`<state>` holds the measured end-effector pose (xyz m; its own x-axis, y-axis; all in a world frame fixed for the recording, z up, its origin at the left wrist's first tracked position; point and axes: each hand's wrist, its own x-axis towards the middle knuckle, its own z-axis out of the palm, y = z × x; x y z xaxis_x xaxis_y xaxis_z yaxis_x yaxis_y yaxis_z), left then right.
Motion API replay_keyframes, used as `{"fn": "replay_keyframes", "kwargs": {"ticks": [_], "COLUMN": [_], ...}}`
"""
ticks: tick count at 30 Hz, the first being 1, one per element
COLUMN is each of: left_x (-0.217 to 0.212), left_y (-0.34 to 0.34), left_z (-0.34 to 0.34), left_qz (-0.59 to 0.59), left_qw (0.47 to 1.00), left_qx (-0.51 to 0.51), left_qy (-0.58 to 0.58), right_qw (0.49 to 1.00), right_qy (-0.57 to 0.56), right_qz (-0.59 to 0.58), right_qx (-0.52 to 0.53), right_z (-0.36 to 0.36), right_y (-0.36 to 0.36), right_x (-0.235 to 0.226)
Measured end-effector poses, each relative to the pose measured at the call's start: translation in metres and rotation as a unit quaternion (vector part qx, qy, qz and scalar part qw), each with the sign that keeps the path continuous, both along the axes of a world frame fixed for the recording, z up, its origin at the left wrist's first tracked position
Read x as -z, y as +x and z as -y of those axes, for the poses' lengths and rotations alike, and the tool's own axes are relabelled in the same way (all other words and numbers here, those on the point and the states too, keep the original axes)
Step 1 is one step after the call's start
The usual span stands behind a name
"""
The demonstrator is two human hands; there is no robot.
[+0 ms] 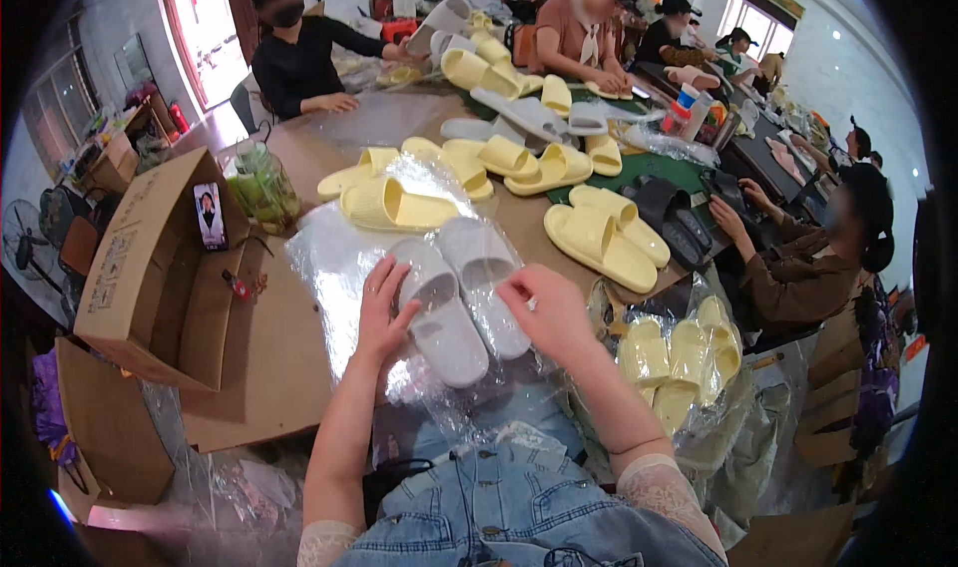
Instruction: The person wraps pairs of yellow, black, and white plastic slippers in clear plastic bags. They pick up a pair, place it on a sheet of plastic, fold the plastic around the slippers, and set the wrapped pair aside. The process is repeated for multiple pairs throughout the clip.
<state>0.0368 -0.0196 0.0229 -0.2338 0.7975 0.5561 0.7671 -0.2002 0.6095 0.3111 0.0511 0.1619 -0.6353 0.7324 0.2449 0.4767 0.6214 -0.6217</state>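
A pair of light grey slide slippers [451, 345] lies side by side at the table's near edge, with clear plastic film of a bag [329, 287] around and under them. My left hand [381, 312] rests against the left slipper's outer side, fingers stretched and thumb apart, touching its strap. Over the right slipper's outer edge, my right hand [547, 312] has its fingers curled into a pinch on the clear plastic bag. Just beyond the grey pair sits a pale yellow slipper [394, 208] on the film.
Yellow slippers [607, 238] and grey ones are spread over the table's middle. At left stand a cardboard box [150, 278] with a phone [210, 216] and a plastic jar [261, 188]. Bagged yellow slippers [684, 362] lie by my right arm. Several people work around the tables.
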Motion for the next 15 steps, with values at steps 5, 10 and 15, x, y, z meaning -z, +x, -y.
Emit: {"fn": "replay_keyframes", "kwargs": {"ticks": [5,10,15], "left_x": [0.003,0.009,0.025], "left_y": [0.0,-0.004,-0.016], "left_z": [-0.008,-0.006,-0.005], "left_qz": [0.097,0.15,0.112], "left_qw": [0.995,0.988,0.991], "left_qx": [0.009,0.028,0.011], "left_qy": [0.011,0.008,0.071], "right_qw": [0.987,0.993,0.997], "right_qy": [0.119,0.029,0.032], "right_qz": [0.066,-0.045,-0.043], "right_qx": [0.091,0.11,0.046], "right_z": [-0.028,-0.034,-0.036], "right_y": [-0.07,-0.1,-0.076], "right_x": [0.096,0.135,0.139]}}
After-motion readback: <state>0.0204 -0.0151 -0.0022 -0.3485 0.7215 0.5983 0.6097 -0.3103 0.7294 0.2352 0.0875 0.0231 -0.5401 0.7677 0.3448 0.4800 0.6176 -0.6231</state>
